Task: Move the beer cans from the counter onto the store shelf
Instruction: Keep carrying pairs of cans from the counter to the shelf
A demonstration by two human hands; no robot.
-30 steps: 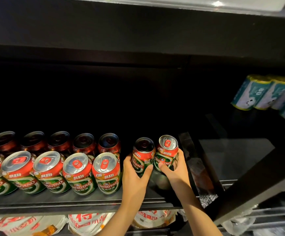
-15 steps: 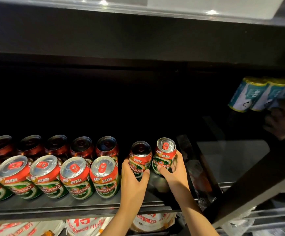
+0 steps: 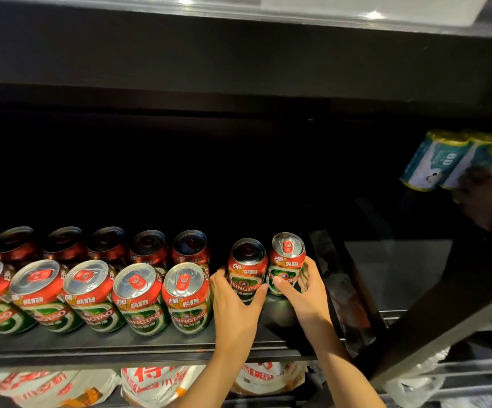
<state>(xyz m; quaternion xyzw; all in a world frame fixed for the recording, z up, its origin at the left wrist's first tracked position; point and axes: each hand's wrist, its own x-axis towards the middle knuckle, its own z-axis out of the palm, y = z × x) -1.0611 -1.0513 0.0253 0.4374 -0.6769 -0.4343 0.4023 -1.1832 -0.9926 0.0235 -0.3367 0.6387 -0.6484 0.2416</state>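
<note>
Head view: left hand (image 3: 235,301) grasps one beer can (image 3: 247,269), right hand (image 3: 303,293) a second can (image 3: 286,265), both upright at the right end of the far row on the shelf (image 3: 121,341). Judged rigid, smooth, slippery, probably full; hold mid-wall.

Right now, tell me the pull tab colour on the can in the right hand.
Red, on a silver lid; head view.

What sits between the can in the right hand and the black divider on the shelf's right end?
Only the fingers of the right hand, curled round the red-and-green beer can; the head view shows nothing else before the black divider.
</note>
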